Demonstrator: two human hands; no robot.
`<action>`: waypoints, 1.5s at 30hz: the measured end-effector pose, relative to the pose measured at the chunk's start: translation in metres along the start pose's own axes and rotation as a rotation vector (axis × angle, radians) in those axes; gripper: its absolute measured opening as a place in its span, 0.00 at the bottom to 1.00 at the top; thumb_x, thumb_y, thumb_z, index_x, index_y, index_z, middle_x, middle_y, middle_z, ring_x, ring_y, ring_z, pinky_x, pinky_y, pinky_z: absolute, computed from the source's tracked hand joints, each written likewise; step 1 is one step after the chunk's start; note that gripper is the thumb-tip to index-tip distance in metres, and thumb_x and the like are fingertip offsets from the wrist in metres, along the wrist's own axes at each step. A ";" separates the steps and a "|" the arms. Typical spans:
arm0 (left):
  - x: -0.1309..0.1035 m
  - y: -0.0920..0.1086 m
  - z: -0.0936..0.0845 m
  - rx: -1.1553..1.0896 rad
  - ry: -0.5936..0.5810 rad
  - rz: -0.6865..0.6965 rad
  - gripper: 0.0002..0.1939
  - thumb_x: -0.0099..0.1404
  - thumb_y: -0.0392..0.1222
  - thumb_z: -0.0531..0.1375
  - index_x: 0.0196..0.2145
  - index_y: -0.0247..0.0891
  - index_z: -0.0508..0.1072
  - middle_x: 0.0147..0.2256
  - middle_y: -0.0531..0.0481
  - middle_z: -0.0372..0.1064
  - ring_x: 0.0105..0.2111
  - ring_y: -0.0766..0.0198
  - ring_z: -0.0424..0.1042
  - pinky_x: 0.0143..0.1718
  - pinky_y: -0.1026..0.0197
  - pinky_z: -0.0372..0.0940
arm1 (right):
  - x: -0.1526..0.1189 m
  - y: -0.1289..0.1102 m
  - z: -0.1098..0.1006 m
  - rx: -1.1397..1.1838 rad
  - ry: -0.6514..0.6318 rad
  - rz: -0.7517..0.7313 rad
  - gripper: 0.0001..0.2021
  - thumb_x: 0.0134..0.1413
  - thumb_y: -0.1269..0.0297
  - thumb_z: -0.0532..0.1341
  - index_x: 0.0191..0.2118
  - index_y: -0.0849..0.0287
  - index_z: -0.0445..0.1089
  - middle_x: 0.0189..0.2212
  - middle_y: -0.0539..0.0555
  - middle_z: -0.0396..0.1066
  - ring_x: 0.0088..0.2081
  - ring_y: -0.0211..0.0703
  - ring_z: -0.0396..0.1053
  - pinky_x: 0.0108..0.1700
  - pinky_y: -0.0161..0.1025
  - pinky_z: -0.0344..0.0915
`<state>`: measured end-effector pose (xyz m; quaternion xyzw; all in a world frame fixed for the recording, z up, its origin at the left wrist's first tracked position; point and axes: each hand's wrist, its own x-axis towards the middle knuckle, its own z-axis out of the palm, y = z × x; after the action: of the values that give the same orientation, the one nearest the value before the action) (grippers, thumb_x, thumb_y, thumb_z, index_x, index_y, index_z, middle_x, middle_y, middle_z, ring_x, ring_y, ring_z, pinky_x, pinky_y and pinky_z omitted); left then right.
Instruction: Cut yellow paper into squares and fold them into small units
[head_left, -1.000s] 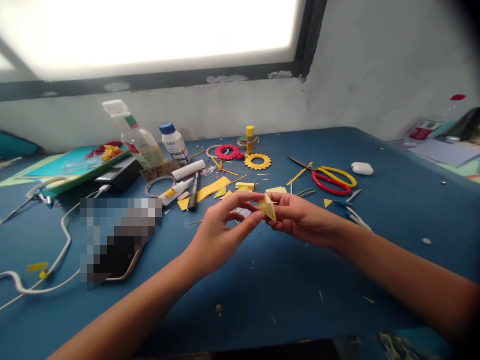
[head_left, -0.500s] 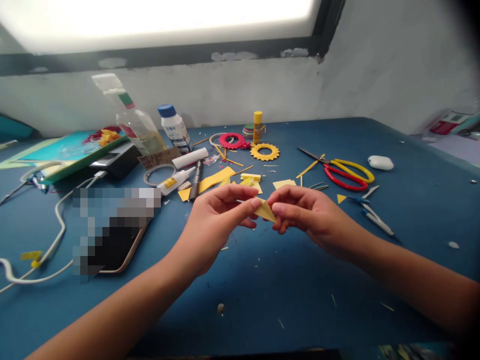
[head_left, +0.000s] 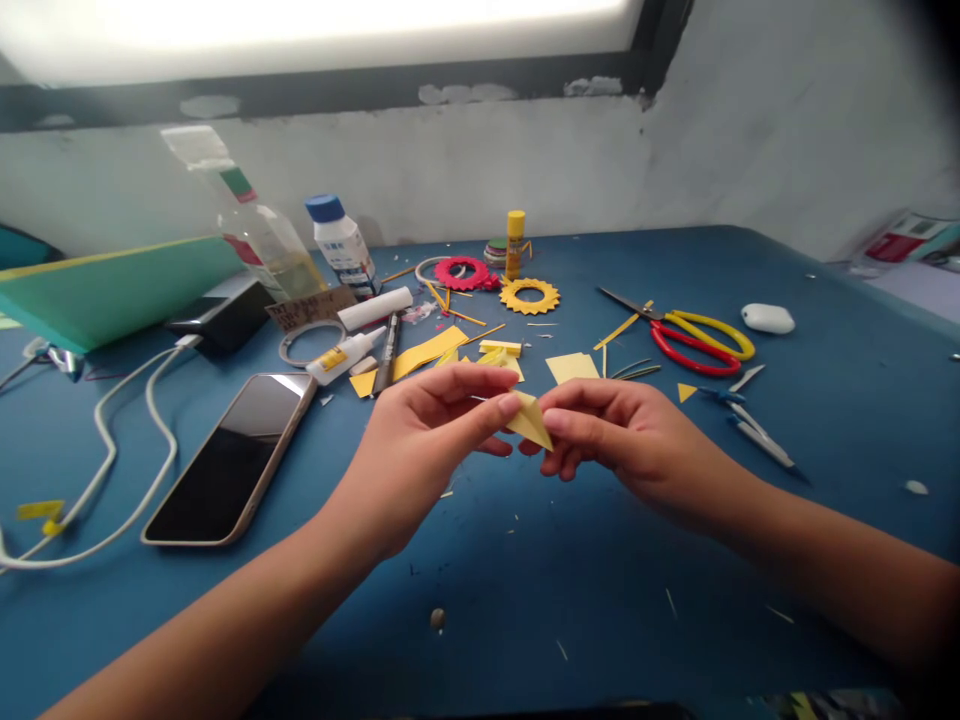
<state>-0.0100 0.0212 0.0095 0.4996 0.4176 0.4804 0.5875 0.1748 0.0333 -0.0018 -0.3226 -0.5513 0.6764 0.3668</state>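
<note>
A small folded piece of yellow paper (head_left: 531,420) is held above the blue table between both hands. My left hand (head_left: 442,420) pinches its upper left part between thumb and fingers. At its right edge, the thumb and forefinger of my right hand (head_left: 600,425) are closed on it, the other fingers curled below. Just behind the hands lie a pale yellow paper square (head_left: 571,367), a wider yellow strip (head_left: 430,352) and a small rolled yellow piece (head_left: 501,348).
Red and yellow scissors (head_left: 694,335) lie at the right, near a compass (head_left: 761,440) and a white case (head_left: 768,318). A phone (head_left: 232,460), glue bottle (head_left: 345,357), marker (head_left: 387,355) and tape ring (head_left: 311,343) are at left. Toothed rings (head_left: 529,297) and a glue stick (head_left: 514,245) stand farther back.
Both hands keep their hold on the folded paper, with only a slight shift of the fingers. The view has moved a little, and the green sheet at the far left now appears raised.
</note>
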 end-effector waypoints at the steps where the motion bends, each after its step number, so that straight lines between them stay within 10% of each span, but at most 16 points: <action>1: 0.000 0.000 0.000 0.003 0.005 0.009 0.06 0.57 0.38 0.67 0.35 0.40 0.78 0.31 0.56 0.76 0.30 0.71 0.75 0.29 0.74 0.71 | 0.000 0.000 0.000 -0.002 0.006 -0.007 0.05 0.54 0.63 0.64 0.35 0.58 0.74 0.26 0.47 0.73 0.27 0.32 0.72 0.30 0.29 0.68; 25: -0.006 0.003 0.001 0.070 0.028 0.112 0.04 0.59 0.36 0.66 0.33 0.43 0.78 0.31 0.58 0.75 0.28 0.73 0.73 0.30 0.75 0.71 | -0.004 -0.003 0.003 0.034 -0.095 0.098 0.09 0.56 0.60 0.62 0.30 0.59 0.73 0.27 0.50 0.75 0.27 0.33 0.71 0.31 0.31 0.68; 45: -0.015 0.008 0.008 0.140 0.053 0.255 0.11 0.57 0.30 0.65 0.36 0.43 0.76 0.31 0.57 0.77 0.33 0.70 0.77 0.37 0.73 0.72 | -0.012 0.000 0.006 -0.455 0.128 -0.262 0.06 0.55 0.58 0.62 0.34 0.54 0.73 0.28 0.50 0.74 0.29 0.38 0.70 0.31 0.35 0.67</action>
<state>-0.0061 0.0053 0.0186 0.5757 0.3985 0.5338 0.4742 0.1760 0.0206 -0.0001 -0.3648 -0.7018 0.4599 0.4035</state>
